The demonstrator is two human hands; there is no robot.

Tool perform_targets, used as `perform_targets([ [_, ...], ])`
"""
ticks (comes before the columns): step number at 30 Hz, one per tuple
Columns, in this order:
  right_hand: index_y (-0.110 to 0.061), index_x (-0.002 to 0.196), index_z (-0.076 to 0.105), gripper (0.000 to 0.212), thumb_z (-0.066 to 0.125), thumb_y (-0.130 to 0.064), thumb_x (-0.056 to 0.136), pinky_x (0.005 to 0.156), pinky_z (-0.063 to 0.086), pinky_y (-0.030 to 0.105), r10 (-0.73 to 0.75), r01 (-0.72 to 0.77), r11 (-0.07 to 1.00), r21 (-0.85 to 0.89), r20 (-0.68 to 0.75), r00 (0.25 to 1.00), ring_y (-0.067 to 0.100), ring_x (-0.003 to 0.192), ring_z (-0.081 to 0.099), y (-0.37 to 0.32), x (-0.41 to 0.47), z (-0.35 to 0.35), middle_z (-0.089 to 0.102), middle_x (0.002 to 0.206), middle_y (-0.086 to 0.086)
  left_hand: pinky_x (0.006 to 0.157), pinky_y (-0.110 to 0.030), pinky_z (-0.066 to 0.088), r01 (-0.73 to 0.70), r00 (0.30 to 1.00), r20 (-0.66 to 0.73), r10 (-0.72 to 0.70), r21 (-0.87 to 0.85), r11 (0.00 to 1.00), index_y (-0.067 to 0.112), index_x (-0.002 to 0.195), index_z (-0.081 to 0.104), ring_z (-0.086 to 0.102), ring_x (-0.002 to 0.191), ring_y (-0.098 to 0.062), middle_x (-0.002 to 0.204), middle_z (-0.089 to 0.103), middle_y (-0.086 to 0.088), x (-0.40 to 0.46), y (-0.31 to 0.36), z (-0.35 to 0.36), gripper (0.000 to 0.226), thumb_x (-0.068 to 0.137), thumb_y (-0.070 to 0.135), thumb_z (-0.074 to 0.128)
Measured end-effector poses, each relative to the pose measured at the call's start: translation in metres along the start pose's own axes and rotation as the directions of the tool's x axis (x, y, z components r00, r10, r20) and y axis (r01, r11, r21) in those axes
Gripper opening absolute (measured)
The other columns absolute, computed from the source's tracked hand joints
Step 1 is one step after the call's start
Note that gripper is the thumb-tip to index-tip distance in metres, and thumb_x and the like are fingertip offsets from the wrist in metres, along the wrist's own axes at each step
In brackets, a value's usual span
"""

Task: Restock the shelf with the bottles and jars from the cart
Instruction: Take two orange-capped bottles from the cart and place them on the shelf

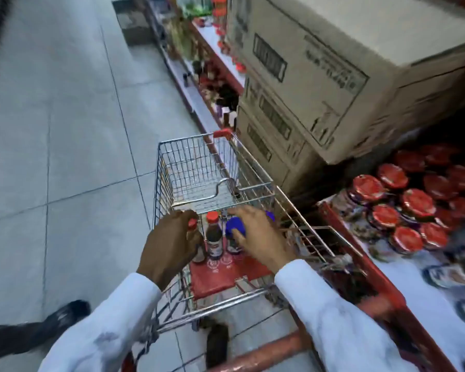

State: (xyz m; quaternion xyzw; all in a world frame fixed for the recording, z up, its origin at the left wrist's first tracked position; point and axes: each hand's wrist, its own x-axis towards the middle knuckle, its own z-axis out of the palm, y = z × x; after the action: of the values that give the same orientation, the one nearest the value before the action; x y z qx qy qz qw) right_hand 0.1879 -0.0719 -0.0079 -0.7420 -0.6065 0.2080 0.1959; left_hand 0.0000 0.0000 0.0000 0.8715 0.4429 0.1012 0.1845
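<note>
A wire shopping cart (199, 162) stands in the aisle beside the shelf (365, 261). On its red child seat stand dark bottles. My left hand (169, 242) is wrapped around a red-capped bottle (196, 245) at the left. A second red-capped bottle (214, 237) stands free in the middle. My right hand (258, 234) lies over a blue-lidded jar (235, 228), with the fingers on its lid. Another blue lid (270, 215) peeks out behind that hand. The cart's main basket looks bare.
Red-lidded jars (411, 208) fill the shelf at the right. Stacked cardboard boxes (320, 84) sit above and beyond them. More bottles line the shelves further down the aisle. Tiled floor (51, 130) lies to the left. My shoes show near the bottom.
</note>
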Motion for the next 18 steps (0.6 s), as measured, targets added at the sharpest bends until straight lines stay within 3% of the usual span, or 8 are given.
perform_targets([
  [4,-0.015,0.137,0.05,0.052,0.063,-0.013,0.086,0.108,0.043,0.045,-0.001,0.002,1.0,-0.001,0.118,0.993,0.033,0.129,0.048,-0.014,0.021,0.027,0.052,0.138,0.012,0.079,-0.04,0.052,-0.008,0.998,0.055,0.011,-0.064,0.998,0.013,0.106,0.064,0.062,0.098,-0.036,0.105,0.065,-0.011,0.008,-0.014,0.013,0.022,0.084,0.016,0.067],
  [10,-0.016,0.132,0.058,0.046,0.063,-0.006,0.088,0.104,0.049,0.043,0.006,-0.005,1.0,-0.013,0.052,0.999,0.027,0.122,0.055,-0.019,0.038,0.043,0.051,0.137,0.003,0.081,-0.034,0.051,0.009,1.0,0.014,-0.007,-0.137,0.991,0.012,0.11,0.067,0.064,0.098,-0.03,0.117,0.061,-0.006,0.016,-0.027,0.028,0.025,0.085,0.016,0.068],
  [14,-0.018,0.125,0.059,0.046,0.07,-0.005,0.083,0.098,0.053,0.042,0.036,-0.036,0.999,-0.002,0.018,0.999,0.024,0.114,0.058,-0.021,0.033,0.047,0.055,0.127,0.0,0.076,-0.037,0.052,-0.011,1.0,0.011,0.014,-0.172,0.985,0.015,0.105,0.06,0.061,0.09,-0.027,0.107,0.054,-0.001,0.012,-0.03,0.032,0.024,0.082,0.015,0.069],
  [18,-0.021,0.113,0.06,0.04,0.073,-0.003,0.079,0.088,0.057,0.044,0.1,-0.101,0.993,0.058,0.01,0.995,0.025,0.099,0.064,-0.02,0.025,0.04,0.066,0.11,0.007,0.077,-0.034,0.051,-0.011,1.0,0.027,0.015,-0.17,0.985,0.014,0.112,0.061,0.061,0.089,-0.025,0.107,0.053,-0.003,0.005,-0.03,0.034,0.03,0.083,0.012,0.068],
])
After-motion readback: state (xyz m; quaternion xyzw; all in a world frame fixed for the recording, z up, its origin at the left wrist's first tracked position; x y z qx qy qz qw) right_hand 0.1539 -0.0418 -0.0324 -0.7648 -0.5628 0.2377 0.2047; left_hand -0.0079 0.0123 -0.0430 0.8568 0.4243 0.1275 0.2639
